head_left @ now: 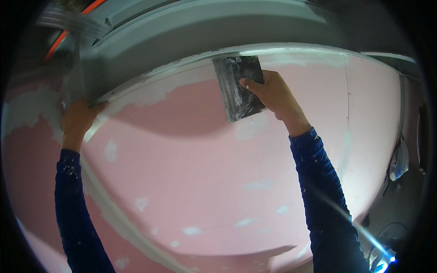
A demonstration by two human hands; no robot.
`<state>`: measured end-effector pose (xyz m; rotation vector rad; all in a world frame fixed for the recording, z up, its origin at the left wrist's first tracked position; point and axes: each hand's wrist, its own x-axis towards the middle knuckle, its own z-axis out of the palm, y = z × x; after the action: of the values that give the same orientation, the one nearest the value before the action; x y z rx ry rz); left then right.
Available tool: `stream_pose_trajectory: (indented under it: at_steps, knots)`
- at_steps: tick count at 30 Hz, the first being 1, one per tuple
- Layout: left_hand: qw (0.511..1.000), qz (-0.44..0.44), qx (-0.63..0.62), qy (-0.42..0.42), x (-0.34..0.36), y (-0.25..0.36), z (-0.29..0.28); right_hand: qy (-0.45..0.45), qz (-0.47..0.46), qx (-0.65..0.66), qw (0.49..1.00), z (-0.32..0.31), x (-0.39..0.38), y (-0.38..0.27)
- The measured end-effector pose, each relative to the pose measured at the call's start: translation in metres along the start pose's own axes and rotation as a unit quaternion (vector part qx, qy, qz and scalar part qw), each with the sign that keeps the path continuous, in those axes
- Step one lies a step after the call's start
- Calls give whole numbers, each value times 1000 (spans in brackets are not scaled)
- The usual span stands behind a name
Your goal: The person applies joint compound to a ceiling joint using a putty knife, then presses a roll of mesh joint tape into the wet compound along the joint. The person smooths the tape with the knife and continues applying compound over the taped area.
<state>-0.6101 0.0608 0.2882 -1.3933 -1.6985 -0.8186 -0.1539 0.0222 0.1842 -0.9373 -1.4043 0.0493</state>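
Note:
My right hand (274, 94) grips a dark flat rectangular spreader (237, 98), its thumb lying on the face. White compound is smeared over that face. The spreader's upper edge is by the joint where the pink wallboard (191, 154) meets the grey surface above. At the left, my left hand (79, 120) rests against the corner edge with its thumb stretched out and nothing visible in it. Its other fingers are hard to make out in shadow. Beside it, a band of whitish compound (154, 98) follows the top of the board.
Whitish patches (191, 231) dot the board. A pale corner strip (107, 202) curves down from my left hand. An orange pipe (56, 45) crosses the upper left. At the right hang a plastic bag (399, 160) and, lower, a bright lamp (384, 264).

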Motion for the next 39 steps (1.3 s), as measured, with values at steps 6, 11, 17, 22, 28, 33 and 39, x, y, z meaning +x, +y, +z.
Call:
stream_pose_trajectory:
  at_steps: [6, 11, 17, 22, 28, 33, 39]
  knots:
    - [997, 57, -16, 55, 3, -13, 17, 19, 31, -36, 999, -43, 4, 12]
    - [992, 75, -2, 100, 15, -22, 32, 41, 7, 26, 999, -73, 9, 32]
    - [997, 33, 48, 59, 33, -50, 43, 53, -8, 57, 997, -95, 12, 41]
    - [992, 57, 32, 110, 43, -89, 64, 90, -13, 27, 995, -91, 6, 35]
    - [986, 110, 49, 111, 75, -142, 85, 115, 16, -24, 993, -97, 9, 23]
    - [986, 89, -9, 140, 94, -182, 112, 153, 27, -49, 987, -93, 10, 20]
    - [986, 101, -36, 126, 117, -221, 141, 183, 24, -61, 981, -81, 7, 21]
